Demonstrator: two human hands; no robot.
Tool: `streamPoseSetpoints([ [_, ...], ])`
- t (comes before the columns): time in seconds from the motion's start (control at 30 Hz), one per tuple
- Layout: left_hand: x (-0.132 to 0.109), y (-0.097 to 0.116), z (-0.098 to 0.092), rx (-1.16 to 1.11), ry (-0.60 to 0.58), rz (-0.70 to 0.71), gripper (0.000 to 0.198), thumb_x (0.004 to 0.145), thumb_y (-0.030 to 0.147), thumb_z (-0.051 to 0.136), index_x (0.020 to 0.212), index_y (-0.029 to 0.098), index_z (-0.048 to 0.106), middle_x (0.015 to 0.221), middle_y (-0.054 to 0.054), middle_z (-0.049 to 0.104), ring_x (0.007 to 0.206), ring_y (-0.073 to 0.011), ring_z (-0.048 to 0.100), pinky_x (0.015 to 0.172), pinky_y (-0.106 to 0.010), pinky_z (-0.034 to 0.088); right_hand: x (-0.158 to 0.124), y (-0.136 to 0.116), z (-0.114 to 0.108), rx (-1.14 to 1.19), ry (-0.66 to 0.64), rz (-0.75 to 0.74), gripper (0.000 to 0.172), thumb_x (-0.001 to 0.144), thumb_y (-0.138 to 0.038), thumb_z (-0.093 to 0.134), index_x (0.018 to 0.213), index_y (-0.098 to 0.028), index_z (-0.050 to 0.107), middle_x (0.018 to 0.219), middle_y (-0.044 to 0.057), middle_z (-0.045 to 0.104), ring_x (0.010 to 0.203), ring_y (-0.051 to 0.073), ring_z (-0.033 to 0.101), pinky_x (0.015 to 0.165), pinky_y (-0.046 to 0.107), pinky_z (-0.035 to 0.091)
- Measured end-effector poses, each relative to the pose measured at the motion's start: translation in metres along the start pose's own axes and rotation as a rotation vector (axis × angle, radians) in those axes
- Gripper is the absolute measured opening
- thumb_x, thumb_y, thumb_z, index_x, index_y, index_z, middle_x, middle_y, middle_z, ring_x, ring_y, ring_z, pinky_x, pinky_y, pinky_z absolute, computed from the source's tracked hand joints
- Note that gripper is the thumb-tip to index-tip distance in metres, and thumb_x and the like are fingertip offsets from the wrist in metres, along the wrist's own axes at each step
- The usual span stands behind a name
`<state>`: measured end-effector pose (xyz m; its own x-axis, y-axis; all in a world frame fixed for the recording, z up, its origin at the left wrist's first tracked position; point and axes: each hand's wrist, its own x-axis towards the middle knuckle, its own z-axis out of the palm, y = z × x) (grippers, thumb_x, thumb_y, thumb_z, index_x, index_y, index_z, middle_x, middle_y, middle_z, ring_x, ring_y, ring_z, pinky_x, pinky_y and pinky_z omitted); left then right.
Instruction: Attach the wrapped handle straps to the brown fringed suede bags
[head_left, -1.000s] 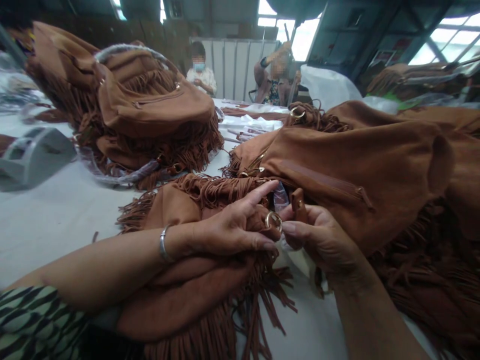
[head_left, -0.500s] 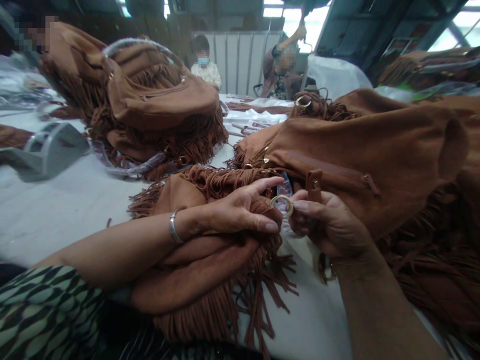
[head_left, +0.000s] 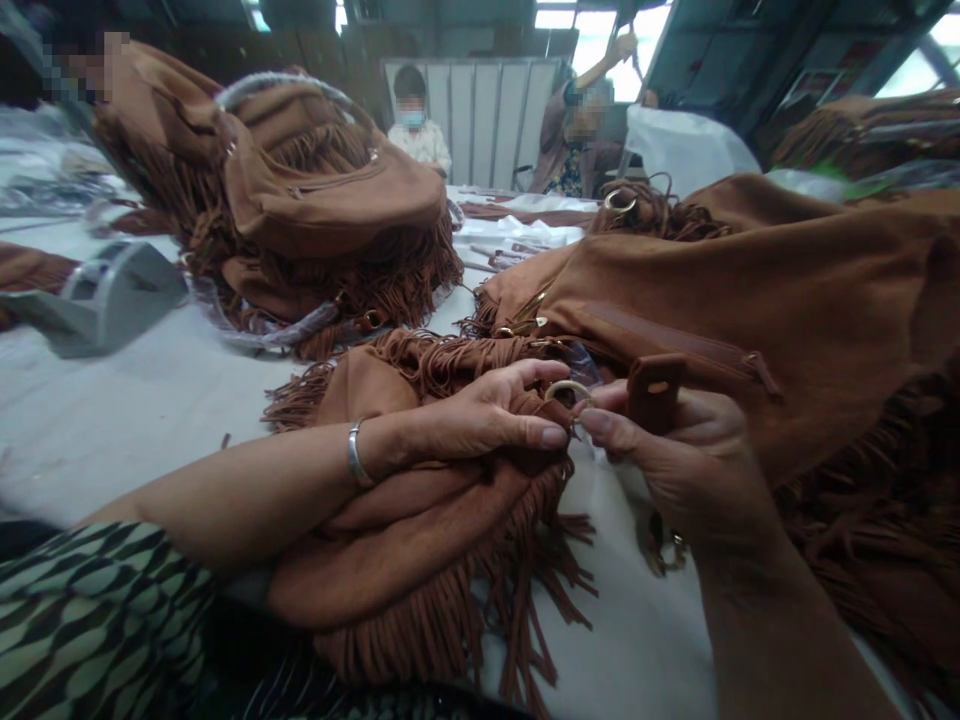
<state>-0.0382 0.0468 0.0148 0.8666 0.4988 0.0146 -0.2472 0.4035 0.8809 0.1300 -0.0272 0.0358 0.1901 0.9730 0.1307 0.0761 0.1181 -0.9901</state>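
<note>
A brown fringed bag (head_left: pixel 375 530) lies in front of me on the table. My left hand (head_left: pixel 499 405) has its thumb on the bag's right end, holding it beside a gold ring (head_left: pixel 568 388). Against the lower side of this ring, my right hand (head_left: pixel 667 440) pinches thumb and forefinger together. Out of my right hand's fingers stands a brown leather strap end (head_left: pixel 654 392) with a gold stud. A gold clasp (head_left: pixel 667 552) hangs below my right wrist; what it joins is hidden.
On the left, a pile of brown fringed bags (head_left: pixel 330 200) rises beside a grey tape dispenser (head_left: pixel 112 295). A large brown bag (head_left: pixel 750 290) with a zip lies at right. Two people (head_left: pixel 418 130) are across the white table (head_left: pixel 97 410).
My right thumb has come down to the ring's lower edge, and the right hand has turned so the strap end shows its broad face. The left hand stays on the bag.
</note>
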Motion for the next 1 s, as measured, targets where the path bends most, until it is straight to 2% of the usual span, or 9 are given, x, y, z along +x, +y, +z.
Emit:
streamPoseSetpoints([
  [0.07,0.0,-0.001,0.001,0.015,-0.009,0.001,0.052,0.071,0.017,0.076,0.113,0.015,0.046,0.082,0.0,0.06,0.071,-0.0079,0.055,0.067,-0.02,0.042,0.0,0.0,-0.001,-0.047,-0.001,-0.027,0.018,0.063,-0.031,0.081,0.067,-0.018,0.069,0.056,-0.001,0.055,0.05,0.01,0.047,0.044,0.022,0.037],
  [0.2,0.001,-0.004,-0.001,0.087,0.032,0.048,0.031,0.071,0.023,0.076,0.087,0.012,0.052,0.077,0.002,0.055,0.071,-0.0071,0.051,0.067,-0.019,0.038,0.004,0.004,-0.002,-0.037,-0.065,0.081,0.026,0.065,-0.038,0.079,0.071,-0.016,0.066,0.054,-0.001,0.053,0.045,0.009,0.043,0.04,0.022,0.031],
  [0.33,0.001,-0.005,-0.002,0.104,0.019,0.073,0.028,0.07,0.022,0.076,0.085,0.012,0.054,0.075,0.003,0.054,0.068,-0.0058,0.049,0.065,-0.018,0.038,0.005,-0.001,-0.003,-0.165,-0.108,-0.037,0.026,0.074,-0.038,0.071,0.065,-0.017,0.06,0.054,-0.002,0.049,0.047,0.009,0.041,0.043,0.023,0.032],
  [0.43,0.0,-0.004,0.002,0.089,0.027,0.028,0.031,0.067,0.021,0.078,0.082,0.012,0.052,0.071,0.003,0.053,0.063,-0.0055,0.049,0.06,-0.017,0.038,0.003,-0.008,-0.01,-0.305,-0.215,-0.134,0.027,0.078,-0.037,0.066,0.061,-0.018,0.057,0.056,-0.001,0.048,0.049,0.011,0.041,0.044,0.024,0.032],
  [0.6,-0.003,-0.005,0.007,0.108,-0.034,-0.011,0.029,0.068,0.018,0.076,0.082,0.012,0.052,0.069,0.003,0.053,0.06,-0.0054,0.048,0.056,-0.017,0.039,0.001,-0.013,-0.025,-0.364,-0.388,-0.116,0.023,0.078,-0.038,0.066,0.066,-0.019,0.063,0.061,0.001,0.053,0.054,0.013,0.046,0.047,0.025,0.034],
  [0.67,-0.003,-0.006,0.007,0.119,-0.025,0.02,0.03,0.068,0.019,0.076,0.082,0.012,0.052,0.07,0.003,0.053,0.062,-0.0059,0.048,0.057,-0.018,0.039,0.001,-0.011,-0.025,-0.277,-0.303,-0.045,0.023,0.076,-0.038,0.068,0.065,-0.018,0.062,0.057,0.0,0.051,0.05,0.011,0.042,0.043,0.024,0.03],
  [0.77,-0.004,-0.009,0.004,0.101,0.06,0.124,0.032,0.068,0.023,0.077,0.079,0.013,0.048,0.071,0.003,0.05,0.063,-0.0058,0.047,0.058,-0.017,0.036,0.001,-0.006,-0.015,-0.132,-0.209,0.034,0.022,0.071,-0.037,0.073,0.07,-0.016,0.063,0.054,-0.002,0.048,0.046,0.01,0.04,0.041,0.023,0.028],
  [0.87,-0.003,-0.011,0.002,0.073,0.106,0.181,0.036,0.069,0.026,0.077,0.081,0.014,0.046,0.074,0.002,0.051,0.067,-0.0069,0.049,0.06,-0.018,0.037,0.001,0.004,0.002,-0.063,-0.169,0.029,0.024,0.069,-0.035,0.075,0.07,-0.015,0.063,0.058,-0.002,0.049,0.049,0.009,0.04,0.044,0.023,0.031],
  [1.0,-0.003,-0.01,0.002,0.077,0.1,0.183,0.039,0.07,0.029,0.077,0.081,0.015,0.043,0.073,0.003,0.048,0.066,-0.0066,0.047,0.06,-0.018,0.036,-0.002,0.017,0.017,0.013,0.022,-0.049,0.02,0.076,-0.034,0.069,0.07,-0.017,0.061,0.058,-0.003,0.049,0.05,0.009,0.041,0.048,0.023,0.032],
])
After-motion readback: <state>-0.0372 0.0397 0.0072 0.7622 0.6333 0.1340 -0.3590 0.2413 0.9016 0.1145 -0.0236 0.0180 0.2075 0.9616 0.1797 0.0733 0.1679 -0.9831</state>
